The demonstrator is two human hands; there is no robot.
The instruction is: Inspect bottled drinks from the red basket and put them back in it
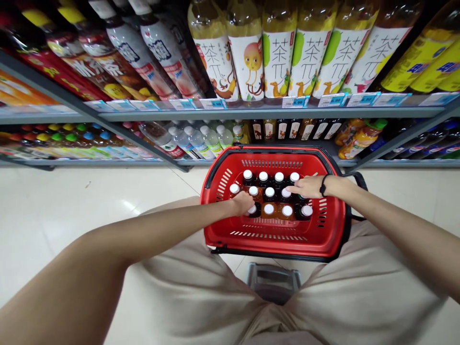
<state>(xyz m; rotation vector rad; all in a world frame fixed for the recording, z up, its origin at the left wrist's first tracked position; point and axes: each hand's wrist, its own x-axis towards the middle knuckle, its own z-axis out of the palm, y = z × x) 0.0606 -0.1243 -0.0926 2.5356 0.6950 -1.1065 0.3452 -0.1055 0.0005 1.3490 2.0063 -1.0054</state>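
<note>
A red shopping basket [230, 235] stands upright between my knees, holding several white-capped bottles in rows. Some bottles are dark and others hold amber liquid. My left hand [243, 203] is closed at the top of a dark bottle [256, 211] in the near row, its fingertips partly hidden. From the right, my right hand [307, 186] reaches in over the bottles. One of its digits is stretched out to the white cap [286, 193] of a middle-row bottle, while its other fingers are partly hidden. A black band circles the right wrist.
Store shelves stand ahead, with large tea bottles [280, 62] on the upper shelf [251, 113] and smaller drinks [206, 139] below. The basket's black handle [359, 181] juts out on the right. A grey stool-like object [273, 273] is beneath me on the tiled floor [64, 206].
</note>
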